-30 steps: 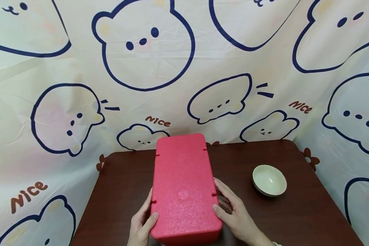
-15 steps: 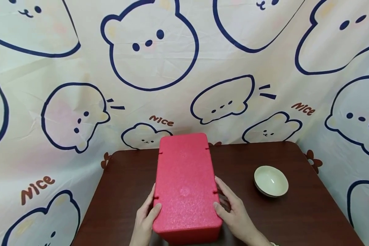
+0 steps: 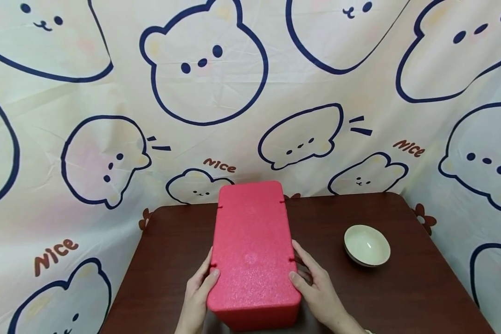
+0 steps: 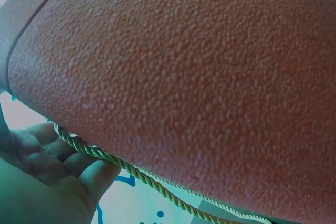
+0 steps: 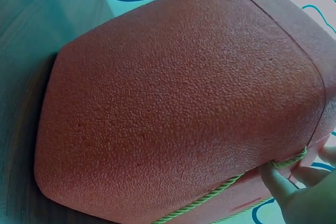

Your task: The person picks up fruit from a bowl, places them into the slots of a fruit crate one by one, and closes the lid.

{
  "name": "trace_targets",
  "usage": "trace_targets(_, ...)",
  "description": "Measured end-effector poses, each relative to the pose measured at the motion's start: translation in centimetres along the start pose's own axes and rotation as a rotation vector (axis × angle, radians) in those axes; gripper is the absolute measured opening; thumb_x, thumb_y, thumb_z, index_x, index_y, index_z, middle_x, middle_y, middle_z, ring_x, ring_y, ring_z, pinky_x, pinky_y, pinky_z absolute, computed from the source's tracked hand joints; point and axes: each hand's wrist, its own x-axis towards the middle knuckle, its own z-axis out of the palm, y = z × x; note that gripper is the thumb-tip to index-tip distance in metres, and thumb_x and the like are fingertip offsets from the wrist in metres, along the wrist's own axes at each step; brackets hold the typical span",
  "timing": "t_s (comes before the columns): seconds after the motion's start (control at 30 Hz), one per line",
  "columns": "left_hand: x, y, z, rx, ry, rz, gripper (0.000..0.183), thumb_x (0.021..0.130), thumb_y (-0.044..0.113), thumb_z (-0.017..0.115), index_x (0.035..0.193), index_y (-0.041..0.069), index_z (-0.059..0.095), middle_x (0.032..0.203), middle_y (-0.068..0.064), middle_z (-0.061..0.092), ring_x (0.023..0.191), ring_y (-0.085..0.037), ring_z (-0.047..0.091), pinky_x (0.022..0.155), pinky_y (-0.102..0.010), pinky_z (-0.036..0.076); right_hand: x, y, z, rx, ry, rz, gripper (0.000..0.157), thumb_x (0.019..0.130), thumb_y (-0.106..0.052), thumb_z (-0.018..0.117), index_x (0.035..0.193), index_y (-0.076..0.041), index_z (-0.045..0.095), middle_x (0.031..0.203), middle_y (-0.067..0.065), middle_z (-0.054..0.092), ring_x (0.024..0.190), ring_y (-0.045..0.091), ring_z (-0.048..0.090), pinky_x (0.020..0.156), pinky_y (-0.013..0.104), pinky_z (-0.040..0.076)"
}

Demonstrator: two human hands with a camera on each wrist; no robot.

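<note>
In the head view a long red box with rounded corners and small notches along its long edges stands end-on at the middle. My left hand holds its near left side, thumb on the top edge and fingers down the side. My right hand grips the near right side the same way, its thumb on the top edge. A pebbled face of the box fills most of the left wrist view. A twisted green-yellow rope runs along the box by the right fingers; another twisted rope passes the left fingers.
A cream bowl sits on the dark brown table, right of the box. Behind the table and along both sides hangs a pale cloth printed with blue-outlined bears and the word "Nice".
The head view has shifted slightly. The near edge of the box's top now sits a little higher in view, with more of its front face showing. Both hands keep their hold.
</note>
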Motion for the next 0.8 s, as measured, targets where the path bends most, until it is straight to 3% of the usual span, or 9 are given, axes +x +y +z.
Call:
trace_targets(0.37, 0.7, -0.2, 0.7, -0.038, -0.027, -0.003, 0.053, 0.107, 0.025, 0.049, 0.158, 0.02, 0.037, 0.161, 0.001, 0.035, 0.139, 0.003, 0.038, 0.104, -0.014, 0.038, 0.1, 0.3, 0.0, -0.003, 0.053, -0.014, 0.061, 0.098, -0.003, 0.062, 0.155, -0.014, 0.041, 0.148, 0.01, 0.051, 0.125, 0.011, 0.056, 0.095, 0.024, 0.053)
trace_targets(0.67, 1.0, -0.4, 0.7, 0.008, 0.0, -0.005, 0.052, 0.105, 0.025, 0.052, 0.156, 0.02, 0.041, 0.157, -0.002, 0.041, 0.134, -0.001, 0.046, 0.101, -0.016, 0.042, 0.7, 0.7, -0.5, 0.004, 0.015, 0.007, 0.061, 0.1, -0.006, 0.061, 0.156, -0.015, 0.038, 0.154, 0.008, 0.045, 0.129, 0.012, 0.053, 0.097, 0.025, 0.052)
trace_targets(0.8, 2.3, -0.3, 0.0, 0.114, 0.007, 0.033, 0.049, 0.104, 0.023, 0.056, 0.152, 0.017, 0.048, 0.149, -0.008, 0.052, 0.127, -0.005, 0.054, 0.099, -0.017, 0.045, 1.6, 0.9, -1.8, -0.11, 0.006, -0.045, 0.058, 0.099, -0.006, 0.063, 0.153, -0.012, 0.043, 0.153, 0.011, 0.046, 0.126, 0.023, 0.056, 0.096, 0.029, 0.053)
